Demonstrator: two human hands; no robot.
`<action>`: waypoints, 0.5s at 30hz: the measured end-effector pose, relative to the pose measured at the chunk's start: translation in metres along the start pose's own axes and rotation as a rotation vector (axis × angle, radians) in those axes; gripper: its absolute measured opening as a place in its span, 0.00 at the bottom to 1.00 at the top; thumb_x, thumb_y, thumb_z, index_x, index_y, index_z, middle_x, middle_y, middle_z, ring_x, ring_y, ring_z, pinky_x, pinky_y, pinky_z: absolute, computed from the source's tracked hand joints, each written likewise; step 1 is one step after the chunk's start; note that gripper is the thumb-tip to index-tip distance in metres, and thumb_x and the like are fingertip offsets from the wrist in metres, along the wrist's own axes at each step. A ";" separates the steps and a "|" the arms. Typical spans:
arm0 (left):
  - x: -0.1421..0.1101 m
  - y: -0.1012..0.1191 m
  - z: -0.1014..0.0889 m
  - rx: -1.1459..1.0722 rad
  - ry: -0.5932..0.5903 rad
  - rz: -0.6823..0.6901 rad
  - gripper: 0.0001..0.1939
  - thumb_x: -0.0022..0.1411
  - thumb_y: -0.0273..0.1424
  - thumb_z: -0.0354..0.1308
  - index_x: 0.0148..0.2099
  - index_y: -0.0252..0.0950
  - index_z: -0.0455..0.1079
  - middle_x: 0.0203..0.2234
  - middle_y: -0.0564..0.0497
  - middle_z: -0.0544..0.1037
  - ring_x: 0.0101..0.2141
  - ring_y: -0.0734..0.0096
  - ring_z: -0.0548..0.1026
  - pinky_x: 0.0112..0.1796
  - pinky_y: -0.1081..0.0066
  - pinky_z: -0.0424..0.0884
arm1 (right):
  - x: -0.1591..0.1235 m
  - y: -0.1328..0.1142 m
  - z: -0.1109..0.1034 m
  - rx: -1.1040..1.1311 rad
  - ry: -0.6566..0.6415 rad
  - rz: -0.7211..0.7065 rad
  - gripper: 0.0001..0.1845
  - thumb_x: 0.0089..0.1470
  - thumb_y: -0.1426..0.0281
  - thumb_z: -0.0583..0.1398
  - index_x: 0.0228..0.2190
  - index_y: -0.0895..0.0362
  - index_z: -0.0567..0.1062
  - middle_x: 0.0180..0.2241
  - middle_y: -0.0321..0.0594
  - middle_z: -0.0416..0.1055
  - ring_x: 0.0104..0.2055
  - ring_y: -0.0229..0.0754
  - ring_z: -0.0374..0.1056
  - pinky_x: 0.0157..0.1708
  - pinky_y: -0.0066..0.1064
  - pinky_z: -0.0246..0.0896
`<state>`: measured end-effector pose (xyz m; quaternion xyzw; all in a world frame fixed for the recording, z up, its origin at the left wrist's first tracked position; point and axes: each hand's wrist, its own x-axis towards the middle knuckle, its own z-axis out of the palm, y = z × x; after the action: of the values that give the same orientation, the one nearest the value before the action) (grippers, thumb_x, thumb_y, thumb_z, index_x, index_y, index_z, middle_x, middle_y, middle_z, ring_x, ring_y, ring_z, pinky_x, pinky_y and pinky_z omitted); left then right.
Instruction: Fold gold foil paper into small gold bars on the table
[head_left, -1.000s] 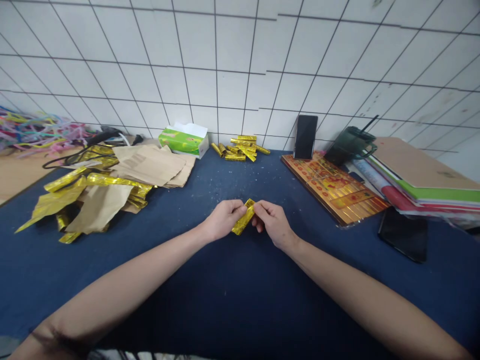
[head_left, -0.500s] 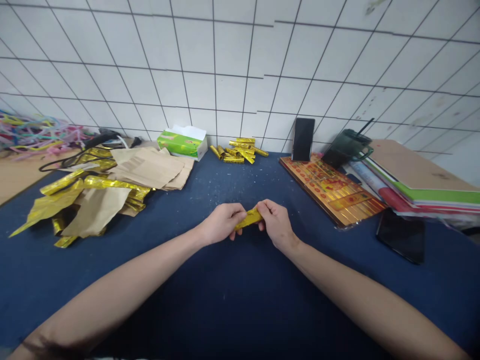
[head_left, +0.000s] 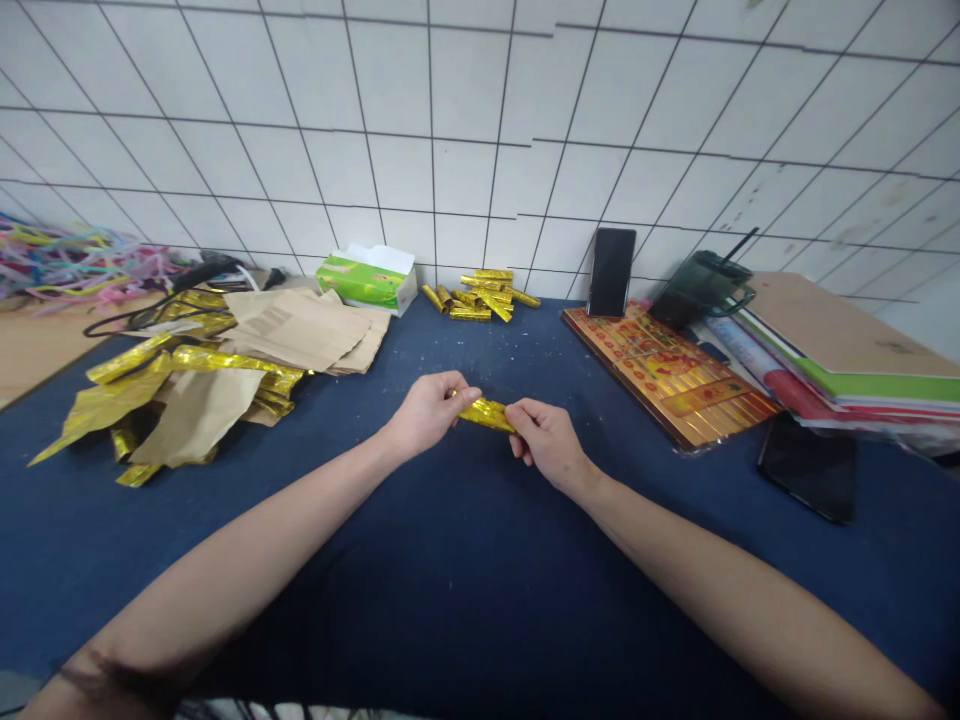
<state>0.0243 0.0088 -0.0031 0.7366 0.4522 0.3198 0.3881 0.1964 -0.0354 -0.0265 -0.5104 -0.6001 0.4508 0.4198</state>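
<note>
My left hand (head_left: 431, 413) and my right hand (head_left: 547, 443) hold a folded strip of gold foil paper (head_left: 486, 415) between them, above the blue cloth (head_left: 480, 560). The left hand pinches one end, the right hand the other. A pile of gold foil sheets (head_left: 161, 375) with brown kraft paper (head_left: 292, 330) lies to the left. Small gold foil rolls (head_left: 480, 298) are heaped at the back, beyond my hands.
A green tissue box (head_left: 367, 282) stands by the tiled wall (head_left: 465, 120). On the right are a phone (head_left: 610, 272), a gold patterned board (head_left: 660, 375), a dark green cup (head_left: 701, 288), a stack of folders (head_left: 847, 350) and a black tablet (head_left: 807, 468). Coloured ribbons (head_left: 75, 270) lie far left.
The gold strip has turned from a slanted to a nearly level position, and my hands have drawn slightly apart, holding its two ends.
</note>
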 end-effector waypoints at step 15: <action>0.005 -0.006 -0.001 -0.010 0.089 0.077 0.13 0.55 0.37 0.51 0.23 0.34 0.60 0.15 0.58 0.60 0.18 0.80 0.58 0.20 0.77 0.54 | -0.004 -0.006 0.003 -0.024 -0.221 -0.018 0.17 0.54 0.58 0.52 0.23 0.57 0.64 0.16 0.30 0.63 0.15 0.29 0.55 0.16 0.23 0.50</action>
<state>0.0228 0.0158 -0.0069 0.7366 0.4386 0.3694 0.3586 0.1927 -0.0405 -0.0211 -0.4570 -0.6528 0.4933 0.3488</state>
